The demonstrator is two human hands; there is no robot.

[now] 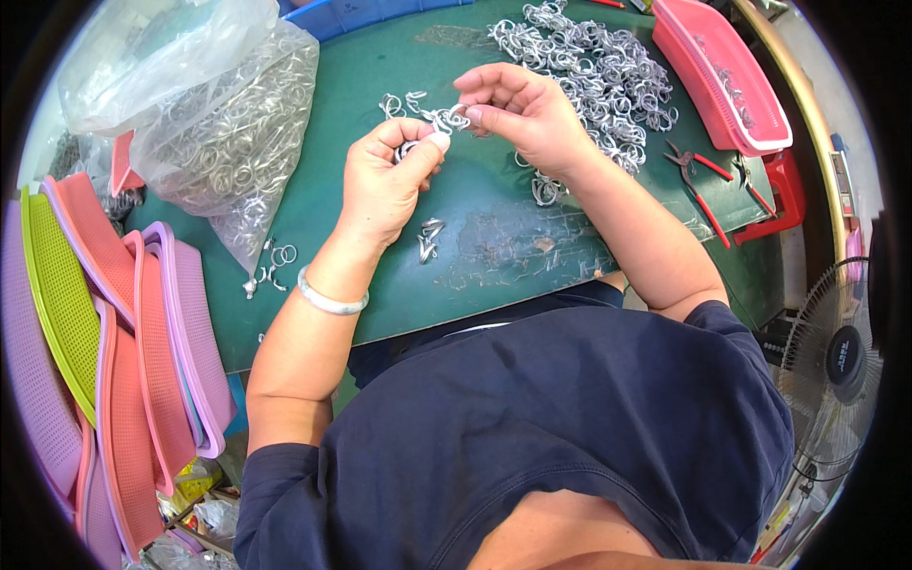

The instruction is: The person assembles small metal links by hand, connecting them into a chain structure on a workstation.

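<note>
At twelve o'clock, above the table [356, 85], my left hand [380, 185] pinches silver rings [445, 118]; my right hand [528, 116], half-open, meets their edge, grip unclear. Probably light, stiff, slippery: best held by the band. Beyond, at one o'clock, a ring heap [613, 81].

The person wore a navy T-shirt [532, 418] with short sleeves [275, 494] and a rounded neckline [570, 471] edged with stitching. A smooth, pale bangle [332, 303], faintly marbled with grey-green, ringed the left forearm [302, 363]. Both hands [389, 185] were bare, and dark cloth [584, 298] covered the lap.
</note>
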